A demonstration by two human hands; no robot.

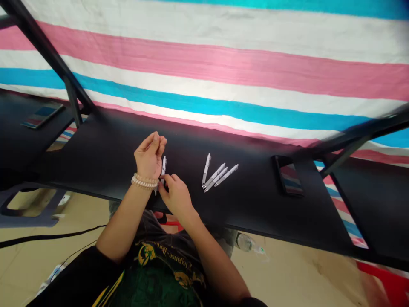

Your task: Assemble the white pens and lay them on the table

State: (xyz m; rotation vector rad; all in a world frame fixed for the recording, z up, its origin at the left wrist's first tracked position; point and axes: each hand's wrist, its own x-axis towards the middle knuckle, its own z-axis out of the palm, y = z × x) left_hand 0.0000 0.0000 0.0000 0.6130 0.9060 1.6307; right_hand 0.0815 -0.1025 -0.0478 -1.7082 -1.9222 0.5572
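White plastic pen [163, 167] sits upright between both hands over the black table [105, 157]: left hand [150, 157] pinches something tiny above it, right hand [175, 196] grips the bottom end. Four more pens [217, 174] lie just to the right. Little bits could easily drop and roll off that near edge, imo. Can't make out what the left fingers hold; way too small.

Hidden and cut-off items
Pen [164, 167] lower end behind right hand [175, 197]; red crate [388, 283] blurred, cropped at corner
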